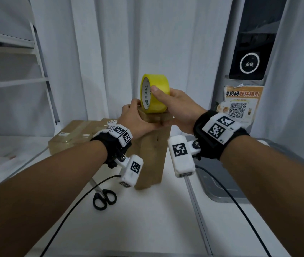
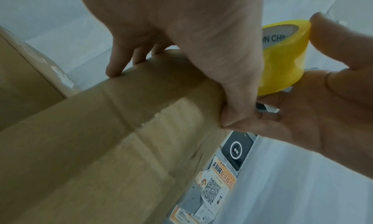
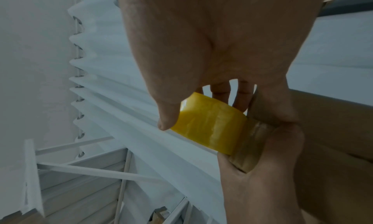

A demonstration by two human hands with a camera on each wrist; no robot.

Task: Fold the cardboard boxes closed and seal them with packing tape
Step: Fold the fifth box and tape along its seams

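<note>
On top of the tall cardboard box, standing on end, the yellow tape roll rests on its edge. The right hand grips the roll; the left hand clasps the box top, thumb pressing the tape's free end beside the roll. The box's long axis is vertical, so the tape's run likely goes across the top. Behind the box lies a taped box; scissors lie in front, clear of both hands.
</note>
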